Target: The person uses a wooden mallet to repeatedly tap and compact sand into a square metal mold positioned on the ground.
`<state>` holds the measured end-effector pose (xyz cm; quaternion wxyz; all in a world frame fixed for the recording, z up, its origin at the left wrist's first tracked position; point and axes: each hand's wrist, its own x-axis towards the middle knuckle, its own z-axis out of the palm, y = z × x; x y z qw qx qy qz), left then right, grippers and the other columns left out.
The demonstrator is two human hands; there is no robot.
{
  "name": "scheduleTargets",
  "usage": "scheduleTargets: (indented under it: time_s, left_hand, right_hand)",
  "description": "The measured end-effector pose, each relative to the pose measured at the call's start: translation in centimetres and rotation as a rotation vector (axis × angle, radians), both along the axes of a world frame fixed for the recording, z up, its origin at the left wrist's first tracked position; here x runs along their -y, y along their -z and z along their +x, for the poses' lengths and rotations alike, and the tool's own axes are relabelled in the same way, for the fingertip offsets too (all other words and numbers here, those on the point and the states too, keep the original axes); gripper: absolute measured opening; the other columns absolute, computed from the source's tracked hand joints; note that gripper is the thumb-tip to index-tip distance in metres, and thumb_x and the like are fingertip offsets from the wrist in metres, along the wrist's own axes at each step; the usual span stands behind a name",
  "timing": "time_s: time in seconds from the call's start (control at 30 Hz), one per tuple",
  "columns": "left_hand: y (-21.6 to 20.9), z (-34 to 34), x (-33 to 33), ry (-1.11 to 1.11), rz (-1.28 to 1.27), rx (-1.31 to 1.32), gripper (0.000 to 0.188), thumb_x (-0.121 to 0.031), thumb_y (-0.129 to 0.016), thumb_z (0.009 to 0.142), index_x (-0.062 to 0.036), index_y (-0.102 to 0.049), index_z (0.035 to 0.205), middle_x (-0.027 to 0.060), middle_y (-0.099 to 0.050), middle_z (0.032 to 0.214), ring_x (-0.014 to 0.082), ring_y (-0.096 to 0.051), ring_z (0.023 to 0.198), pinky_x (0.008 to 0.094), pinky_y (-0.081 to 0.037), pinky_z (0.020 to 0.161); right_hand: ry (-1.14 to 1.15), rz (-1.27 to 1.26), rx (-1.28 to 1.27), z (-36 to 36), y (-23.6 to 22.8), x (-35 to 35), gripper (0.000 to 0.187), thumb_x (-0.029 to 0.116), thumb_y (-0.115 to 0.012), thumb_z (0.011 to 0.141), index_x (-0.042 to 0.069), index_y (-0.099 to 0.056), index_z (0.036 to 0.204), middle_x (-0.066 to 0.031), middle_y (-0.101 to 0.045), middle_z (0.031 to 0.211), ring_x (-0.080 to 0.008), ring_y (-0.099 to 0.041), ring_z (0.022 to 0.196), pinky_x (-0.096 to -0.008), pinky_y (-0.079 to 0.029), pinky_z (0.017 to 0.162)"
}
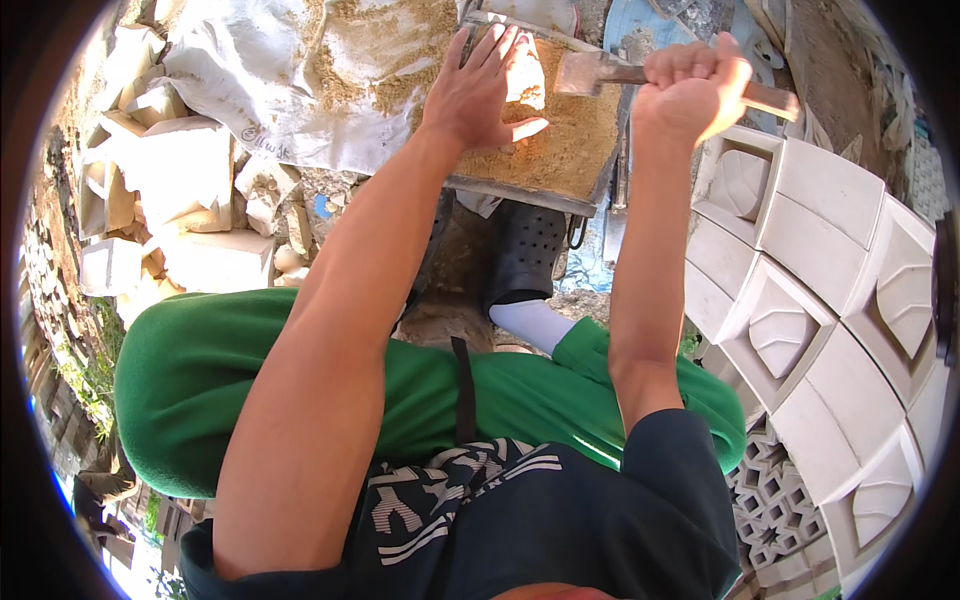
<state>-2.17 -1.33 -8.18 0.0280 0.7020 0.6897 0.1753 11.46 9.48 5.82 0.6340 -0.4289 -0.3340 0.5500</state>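
And there it was, the right hand (693,88) up at the right, fingers wrapped tight and clamped round the wooden handle of a hammer (578,74)! The handle ran nearly level through that fist, its butt poking out to the right, while the blocky head pointed left over a sandy board (580,150), just beside a pale piece (525,82) blazing in the sun. Over to the left hand (478,105), and what a spread: palm down, fingers fanned well apart, thumb stretched out to the right below the pale piece. That piece sat near the board's upper middle, between the left hand and the hammer head, though glare washed it out, so whether the fingers pressed on it or only lay next to it could not be told.

Below the board, a dark clog (525,245) dotted with holes showed, a white sock (535,322) behind it, and green trousers (240,380) spread wide across the middle. Out on the left, a white sack (270,90) dusted with brown sand lay above a heap of pale stones (180,170); on the right, white moulded blocks (815,195) stood in a curving row.
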Motion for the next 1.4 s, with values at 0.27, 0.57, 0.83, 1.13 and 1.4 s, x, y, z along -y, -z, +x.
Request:
scheduleTargets:
  time_s: [0.27,0.57,0.83,1.13,1.4]
  left_hand:
    - [-0.1,0.4,-0.5,0.008,-0.017,-0.003,0.109,-0.072,-0.066,0.081,0.0105,-0.042,0.148,0.0196,-0.046,0.154,0.0316,-0.035,0.149,0.0521,-0.014,0.126]
    - [-0.1,0.2,-0.4,0.02,-0.001,-0.009,0.107,-0.07,-0.068,0.08,0.0103,-0.044,0.146,0.0183,-0.047,0.154,0.0318,-0.036,0.148,0.0531,-0.015,0.125]
    - [-0.2,0.3,-0.4,0.002,-0.041,-0.071,0.111,-0.077,-0.061,0.08,0.0062,-0.041,0.151,0.015,-0.046,0.156,0.0258,-0.032,0.151,0.0518,-0.011,0.127]
    - [-0.5,0.5,-0.7,0.023,-0.056,0.015,0.112,-0.07,-0.069,0.08,0.0079,-0.034,0.153,0.019,-0.044,0.156,0.0314,-0.034,0.149,0.0529,-0.014,0.126]
    - [-0.3,0.5,-0.6,0.021,-0.003,0.013,0.112,-0.071,-0.068,0.081,0.0072,-0.033,0.154,0.0189,-0.043,0.156,0.0322,-0.034,0.149,0.0527,-0.013,0.126]
  right_hand:
    - [-0.433,0.226,0.102,1.9,1.1,-4.8,0.037,0.017,-0.046,0.087,0.012,-0.026,0.057,-0.0011,-0.022,0.05,-0.0144,-0.018,0.046,-0.035,-0.018,0.048]
    - [-0.949,0.438,0.019,2.5,0.7,-5.3,0.038,0.013,-0.052,0.091,0.011,-0.033,0.059,-0.0013,-0.03,0.05,-0.0146,-0.024,0.043,-0.0334,-0.025,0.046]
    - [-0.357,0.077,0.032,-0.2,2.0,-2.9,0.035,0.017,-0.059,0.099,0.013,-0.04,0.069,0.0015,-0.034,0.054,-0.012,-0.029,0.042,-0.0305,-0.028,0.043]
    - [-0.385,0.184,-0.018,0.3,0.0,-2.6,0.046,0.02,-0.054,0.096,0.016,-0.028,0.057,0.0026,-0.028,0.049,-0.0118,-0.025,0.04,-0.0317,-0.021,0.041]
    - [-0.518,0.296,-0.013,1.8,0.6,-2.7,0.045,0.015,-0.057,0.093,0.015,-0.031,0.056,0.0025,-0.03,0.05,-0.0113,-0.029,0.041,-0.0313,-0.025,0.042]
